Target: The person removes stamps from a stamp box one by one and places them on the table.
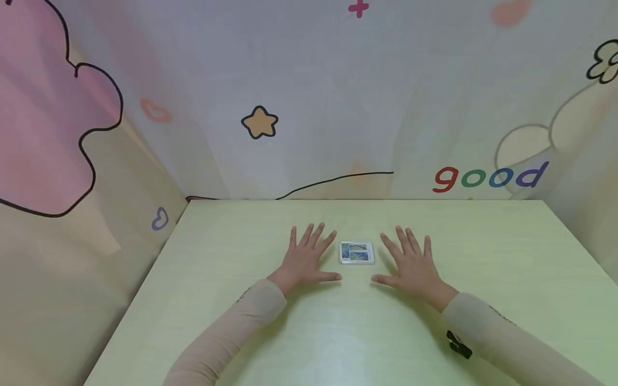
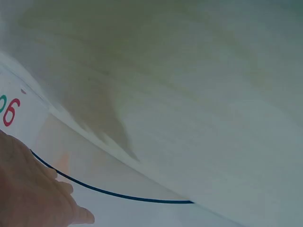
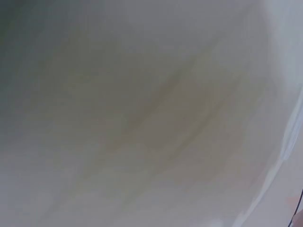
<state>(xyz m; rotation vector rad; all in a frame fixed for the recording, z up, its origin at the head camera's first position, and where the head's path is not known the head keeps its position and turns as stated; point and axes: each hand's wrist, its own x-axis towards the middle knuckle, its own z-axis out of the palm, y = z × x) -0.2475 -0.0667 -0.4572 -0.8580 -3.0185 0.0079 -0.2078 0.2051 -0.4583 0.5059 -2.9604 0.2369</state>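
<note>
Evidently both hands were spread wide, with the fingers straight and splayed and nothing held in either. Between them on the pale table [image 1: 357, 332] lay a small flat case [image 1: 356, 253], its face printed with blue and green pictures inside a white rim. The left hand [image 1: 306, 262] was to its left, palm down, and the right hand [image 1: 413, 272] to its right; the fingers pointed toward the far edge and the thumbs reached inward on the near side of the case. Neither hand touched it. Whether the palms rested on the table or hovered just above it could not be told.

A beige left sleeve [image 1: 229, 335] and right sleeve [image 1: 512, 340] ran back to the near side, and a black piece [image 1: 459, 346] showed at the left edge of the right one. Beyond the far edge hung a printed backdrop [image 1: 318, 64] with an orange star [image 1: 260, 123], the coloured word "good" [image 1: 491, 178] toward the right and a large pink shape [image 1: 43, 107] at the far left. The left wrist view caught only part of its hand.
</note>
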